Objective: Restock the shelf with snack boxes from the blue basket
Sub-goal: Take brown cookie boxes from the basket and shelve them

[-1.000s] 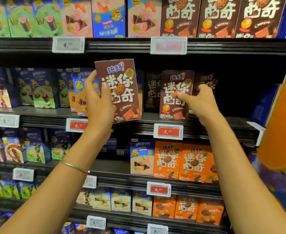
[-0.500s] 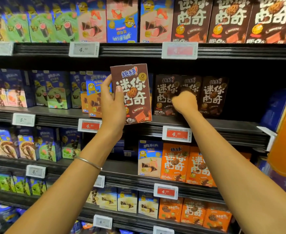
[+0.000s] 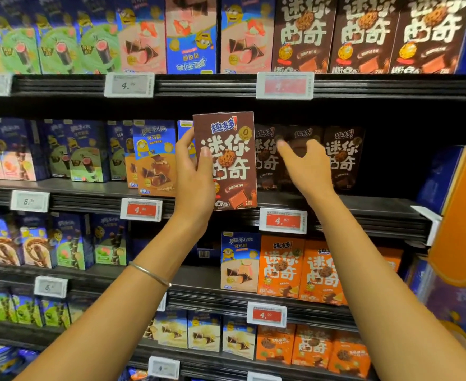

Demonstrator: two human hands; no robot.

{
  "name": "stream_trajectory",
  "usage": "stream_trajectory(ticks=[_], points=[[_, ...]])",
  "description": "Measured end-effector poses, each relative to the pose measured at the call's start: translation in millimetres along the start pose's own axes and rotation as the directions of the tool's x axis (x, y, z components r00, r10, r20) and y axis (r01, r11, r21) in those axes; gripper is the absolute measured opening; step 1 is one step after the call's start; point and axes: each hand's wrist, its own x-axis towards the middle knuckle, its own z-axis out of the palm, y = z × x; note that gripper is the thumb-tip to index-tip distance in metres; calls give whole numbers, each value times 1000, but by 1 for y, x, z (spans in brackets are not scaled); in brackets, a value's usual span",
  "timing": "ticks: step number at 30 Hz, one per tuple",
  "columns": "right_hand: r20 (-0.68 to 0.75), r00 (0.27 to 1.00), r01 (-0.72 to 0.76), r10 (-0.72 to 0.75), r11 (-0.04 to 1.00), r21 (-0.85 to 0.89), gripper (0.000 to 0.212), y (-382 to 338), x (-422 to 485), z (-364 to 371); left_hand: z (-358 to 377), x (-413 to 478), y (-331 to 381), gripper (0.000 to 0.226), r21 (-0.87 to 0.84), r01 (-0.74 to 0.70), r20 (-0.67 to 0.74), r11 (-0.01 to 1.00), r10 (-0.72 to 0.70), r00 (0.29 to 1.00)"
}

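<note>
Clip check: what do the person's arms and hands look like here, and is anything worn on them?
No sleeves or gloves show: the left forearm and right forearm are bare to the frame edge. A thin silver-coloured bangle circles the left wrist; the right wrist carries nothing. No rings are visible on the left hand or right hand.
</note>
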Motion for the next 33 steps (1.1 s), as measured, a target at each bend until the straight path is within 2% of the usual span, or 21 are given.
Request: stream_trajectory(ticks=[2,3,5,9,11,13,15,17,19,20,22,23,24,27,31,33], points=[[131,986,63,-99,965,256,50,-7,-21,-14,10,-2,0,28,-33,11,14,999,-11,1000],[194,969,81,-151,942,324,43,-8,-31,-20,16,-3,0,26,-58,31,27,998,-30,999],[256,942,122,-215,934,335,40,-9,-43,-31,31,-4,0,28,-108,75,59,991,-69,996],[227,951,133,-211,939,316,42,1,-41,-50,62,-7,-5,23,-125,83,104,989,-70,992],[201,963,115,-181,946,302,38,13,-31,-63,76,-4,-8,31,-70,103,182,992,-89,979],[155,979,81,-132,950,303,31,28,-19,-74,87,0,-9,50,70,123,265,990,-137,954],[76,994,48,-72,959,278,31,44,-4,-81,96,7,-14,53,253,21,322,967,-104,941],[2,1000,16,-16,982,188,36,60,9,-81,103,14,-16,44,444,-149,337,884,-11,941],[-49,999,-17,20,999,49,40,74,21,-76,109,22,-19,45,597,-280,364,752,57,930],[-72,997,-34,33,999,-8,38,79,25,-73,111,27,-20,47,671,-347,393,655,82,916],[-113,993,-53,44,995,-80,30,86,31,-66,117,34,-20,55,786,-472,457,400,140,879],[-122,992,-53,39,992,-116,27,88,35,-63,119,38,-19,60,801,-513,485,307,169,858],[-126,991,-53,33,987,-152,24,89,37,-60,120,43,-17,66,800,-542,507,260,191,840],[-130,991,-41,14,977,-210,24,86,44,-50,124,57,-16,81,796,-557,539,238,142,830],[-107,993,-66,40,966,-251,26,77,51,-39,131,72,-16,59,837,-504,533,213,-112,838],[-80,994,-92,72,951,-294,20,74,54,-35,137,76,-16,71,847,-493,528,202,-206,824]])
